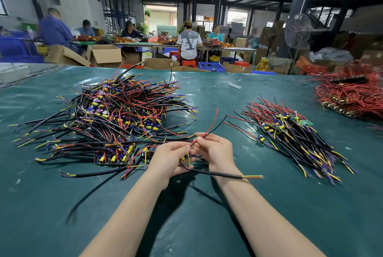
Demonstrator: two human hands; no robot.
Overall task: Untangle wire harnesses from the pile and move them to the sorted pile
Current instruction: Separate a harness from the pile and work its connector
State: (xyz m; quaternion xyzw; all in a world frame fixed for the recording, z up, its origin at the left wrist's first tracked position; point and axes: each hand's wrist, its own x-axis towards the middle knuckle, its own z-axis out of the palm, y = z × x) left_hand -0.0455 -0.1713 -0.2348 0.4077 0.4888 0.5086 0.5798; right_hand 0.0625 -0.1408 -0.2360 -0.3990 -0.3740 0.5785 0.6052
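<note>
Green-covered worktop (186,225), seen from the head view. One wire harness (217,174) is held clear of the heaps, just above the worktop near the front, between the two piles.

- Left hand (170,160): fingers are curled round the harness's middle, where yellow parts and a yellow-green lead are seen.
- Right hand (217,151): a thin red lead and a thin black lead are pinched between thumb and forefinger; both leads rise up and to the right.
- The two hands are held close together, fingertips nearly touching.
- The harness's thick black cable is seen running right, under the right wrist, ending in bare coloured tips.

Tangled pile (116,115) is spread at left, its near edge just beside the left hand. Sorted pile (296,134) is laid at right, cables roughly parallel, apart from the hands. A heap of red wires (352,95) is noted at far right. Seated people (189,43) and cardboard boxes (105,54) are seen beyond.
</note>
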